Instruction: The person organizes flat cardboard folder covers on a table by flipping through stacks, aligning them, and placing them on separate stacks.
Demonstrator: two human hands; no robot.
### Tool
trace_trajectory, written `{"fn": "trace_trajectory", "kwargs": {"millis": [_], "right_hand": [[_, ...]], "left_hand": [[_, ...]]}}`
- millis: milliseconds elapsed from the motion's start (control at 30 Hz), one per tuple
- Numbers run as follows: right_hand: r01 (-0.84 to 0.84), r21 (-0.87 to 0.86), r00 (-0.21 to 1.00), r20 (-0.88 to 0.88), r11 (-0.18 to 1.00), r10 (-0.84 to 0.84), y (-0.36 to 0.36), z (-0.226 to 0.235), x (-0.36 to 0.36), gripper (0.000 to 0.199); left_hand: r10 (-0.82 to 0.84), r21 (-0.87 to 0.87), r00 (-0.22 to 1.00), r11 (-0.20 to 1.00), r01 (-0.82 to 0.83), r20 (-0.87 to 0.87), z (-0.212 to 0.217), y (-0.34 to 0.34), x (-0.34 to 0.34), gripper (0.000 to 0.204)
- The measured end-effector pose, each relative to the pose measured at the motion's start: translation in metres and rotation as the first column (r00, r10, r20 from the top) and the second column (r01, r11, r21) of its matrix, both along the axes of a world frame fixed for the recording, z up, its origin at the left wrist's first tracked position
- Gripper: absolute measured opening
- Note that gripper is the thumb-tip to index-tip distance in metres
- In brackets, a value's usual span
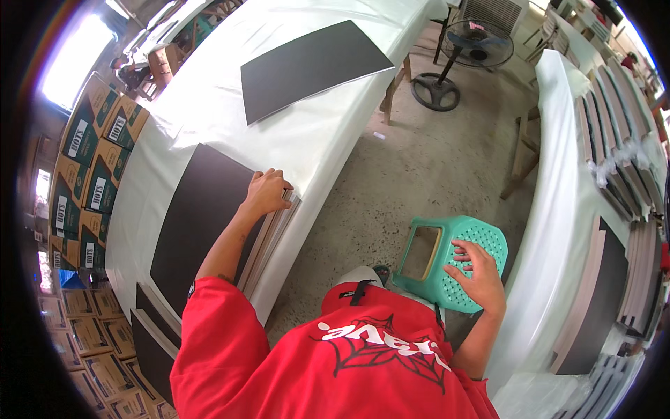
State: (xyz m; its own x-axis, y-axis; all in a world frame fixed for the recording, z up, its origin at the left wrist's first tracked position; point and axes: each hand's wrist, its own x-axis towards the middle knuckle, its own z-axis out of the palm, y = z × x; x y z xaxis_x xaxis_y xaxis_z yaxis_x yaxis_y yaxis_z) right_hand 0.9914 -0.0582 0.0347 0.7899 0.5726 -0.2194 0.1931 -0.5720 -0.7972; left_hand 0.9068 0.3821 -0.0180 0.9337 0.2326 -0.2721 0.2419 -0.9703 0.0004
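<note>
My left hand (267, 192) lies on the near-right corner of a stack of dark flat boards (202, 216), its fingers curled over the edge. Pale edges of several boards show below the hand, along the table's side. Farther up the table, a single dark board (314, 70) lies flat and apart from the stack. My right hand (478, 276) hangs in front of me with fingers spread and nothing in it. Beneath it stands a green plastic stool (464, 230) with a perforated top.
White sheeting covers the long table (328, 133) at left and another table (551, 140) at right, which carries board stacks (607, 293). A floor fan (447, 70) stands in the aisle. Cartons (91, 160) are piled at far left. More boards (153, 328) lie beside my left arm.
</note>
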Motion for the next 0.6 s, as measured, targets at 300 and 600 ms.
{"fn": "trace_trajectory", "kwargs": {"millis": [300,600], "right_hand": [[0.142,-0.043,0.990,-0.012,0.989,-0.143,-0.036,-0.017,-0.010,0.043],[0.122,-0.029,0.992,-0.010,0.992,-0.122,-0.038,-0.011,-0.007,0.043]], "left_hand": [[-0.045,-0.026,0.997,0.999,0.046,0.056,-0.003,0.005,0.000,0.037],[0.078,-0.156,0.970,0.981,-0.116,-0.232,0.007,0.016,0.026,0.042]]}}
